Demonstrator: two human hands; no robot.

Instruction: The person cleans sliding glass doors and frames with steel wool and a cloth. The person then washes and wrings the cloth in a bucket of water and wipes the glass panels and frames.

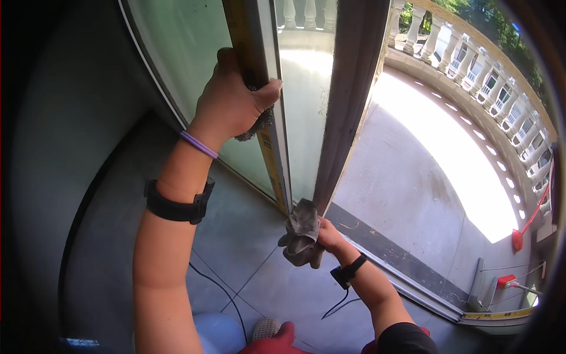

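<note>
Pressing a dark wiry pad (259, 125) to the door edge (282, 141): left hand (237, 103), fingers curled around, thumb over the pale face. Most fingertips hidden behind the edge.

Right hand (330, 235): fingers closed on a crumpled grey bundle (302, 233), at the foot of the door edge. Cloth or glove, can't tell. Whether it touches the edge, can't tell either.

Wrists next. Left has a purple band (199, 144), then a black strap (180, 202) further up the forearm, both lower left of the door edge. Right has a black watch-like strap (349, 271), below right of the edge, thin cable hanging off it.

Yellow-marked strip (269, 159) runs along the left side of the door edge. Frosted glass (177, 71) left of that; second glass pane (305, 112) just right of the edge, dark post (355, 82) beyond it.

Grey tiled floor (250, 253) below the edge. Metal track (407, 292) heads off lower right. Well right of the edge: sunlit balcony floor (407, 141), curved balustrade (492, 82), red brush (517, 239).
</note>
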